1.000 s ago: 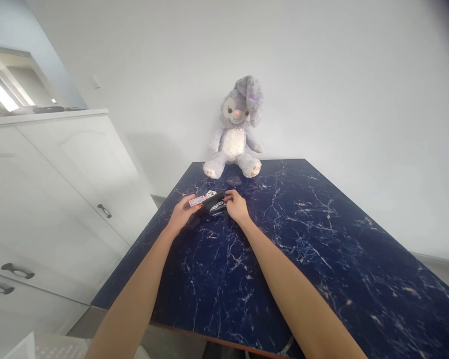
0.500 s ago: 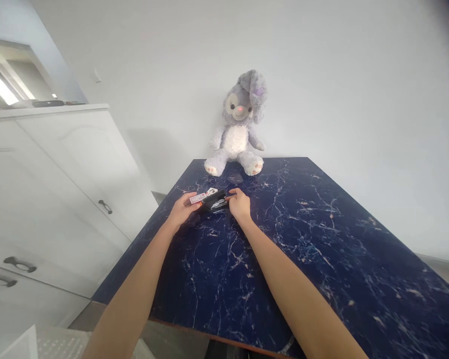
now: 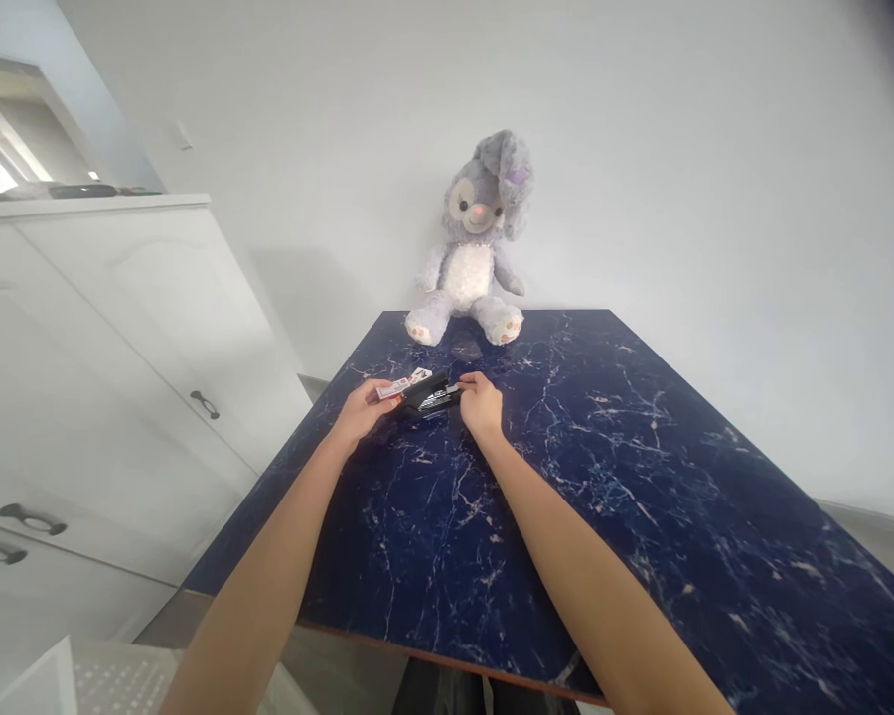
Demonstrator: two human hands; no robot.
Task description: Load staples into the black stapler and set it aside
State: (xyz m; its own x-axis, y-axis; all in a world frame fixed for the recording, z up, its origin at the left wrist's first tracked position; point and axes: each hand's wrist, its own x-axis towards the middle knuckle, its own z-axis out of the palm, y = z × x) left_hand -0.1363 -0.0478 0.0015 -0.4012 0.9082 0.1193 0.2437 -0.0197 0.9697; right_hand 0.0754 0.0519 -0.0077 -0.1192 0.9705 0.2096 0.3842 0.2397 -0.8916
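Right hand (image 3: 482,405) has edged slightly rightward at the open black stapler (image 3: 426,386), which sits between both hands, toward the far side of the bench (image 3: 603,447). Fingertips bunched at the silver rail (image 3: 439,396); can't tell if clamped. Left hand (image 3: 361,409) closed round the stapler's left end, red-and-white box (image 3: 393,389) alongside. Risk: a hard tug may spring the rail loose; slack left grip, stapler twists. Box print too small to read.

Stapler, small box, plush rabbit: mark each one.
Stapler (image 3: 426,386), head view: on its black upper arm.
Small box (image 3: 393,389), head view: on its printed side.
Plush rabbit (image 3: 469,276), head view: on its white belly.
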